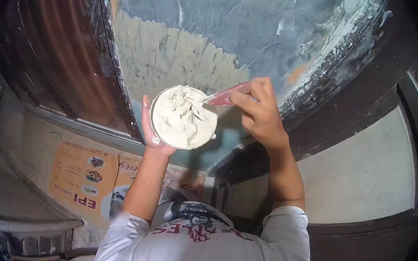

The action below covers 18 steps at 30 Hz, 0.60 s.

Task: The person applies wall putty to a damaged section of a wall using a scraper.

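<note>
A round container (159, 135) full of thick cream-white paste (182, 118) rests in my left hand (154, 138), whose fingers wrap round its left side and underside. Some paste is smeared at the base of that hand. My right hand (260, 108) grips a red putty knife (226, 95) from the right, with fingers closed on it. The blade's tip touches the paste near the container's upper right rim. Beyond them lies a panel (190, 8), grey-blue in its far part, with a rough-edged beige area (146, 54) nearer to me.
Dark brown wooden frames (61, 41) flank the panel, with white smears along its right edge (337, 57). An orange printed poster (84, 176) lies at the lower left. A pale panel with dark trim (356, 170) stands at the right.
</note>
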{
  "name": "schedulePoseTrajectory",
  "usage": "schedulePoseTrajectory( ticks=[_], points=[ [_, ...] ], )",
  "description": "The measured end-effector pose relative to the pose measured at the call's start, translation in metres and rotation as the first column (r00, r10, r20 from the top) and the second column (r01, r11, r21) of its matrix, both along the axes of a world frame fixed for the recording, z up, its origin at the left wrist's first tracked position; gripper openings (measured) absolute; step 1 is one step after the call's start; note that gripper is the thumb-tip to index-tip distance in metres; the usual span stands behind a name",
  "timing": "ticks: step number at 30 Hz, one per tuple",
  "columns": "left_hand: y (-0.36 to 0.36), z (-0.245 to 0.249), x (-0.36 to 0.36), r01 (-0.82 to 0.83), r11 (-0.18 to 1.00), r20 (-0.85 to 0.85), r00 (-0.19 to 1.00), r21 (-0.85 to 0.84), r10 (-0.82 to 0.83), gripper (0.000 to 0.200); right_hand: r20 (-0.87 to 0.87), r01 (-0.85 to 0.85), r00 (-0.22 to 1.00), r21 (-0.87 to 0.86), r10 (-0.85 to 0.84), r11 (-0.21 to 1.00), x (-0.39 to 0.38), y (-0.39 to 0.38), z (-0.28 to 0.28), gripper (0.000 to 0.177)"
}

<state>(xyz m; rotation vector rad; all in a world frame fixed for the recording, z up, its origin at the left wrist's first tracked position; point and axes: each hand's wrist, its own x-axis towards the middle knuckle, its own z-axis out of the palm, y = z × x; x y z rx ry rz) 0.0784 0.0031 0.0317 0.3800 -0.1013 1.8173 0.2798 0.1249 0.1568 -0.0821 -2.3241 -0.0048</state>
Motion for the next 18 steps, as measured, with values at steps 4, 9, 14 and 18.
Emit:
schedulePoseTrajectory(
  ticks=[4,9,14,18],
  points=[
    [0.004,-0.006,0.002,-0.058,0.995,0.030,0.998,-0.084,0.060,0.090,-0.028,0.009,1.000,-0.040,-0.010,0.999,0.002,0.014,-0.013,0.039],
    [0.007,-0.023,0.001,-0.068,0.991,0.000,0.998,-0.119,0.069,0.087,-0.170,0.274,0.947,-0.010,-0.272,0.962,0.018,0.039,0.006,0.022],
    [0.007,-0.037,-0.005,-0.123,0.978,0.023,0.991,-0.169,0.128,0.089,-0.268,0.421,0.869,-0.038,-0.415,0.906,0.007,0.071,0.022,0.015],
    [0.007,-0.043,-0.016,-0.182,0.963,0.006,0.982,-0.200,0.187,0.092,-0.130,0.536,0.838,0.008,-0.530,0.844,-0.009,0.084,0.004,0.015]
  ],
)
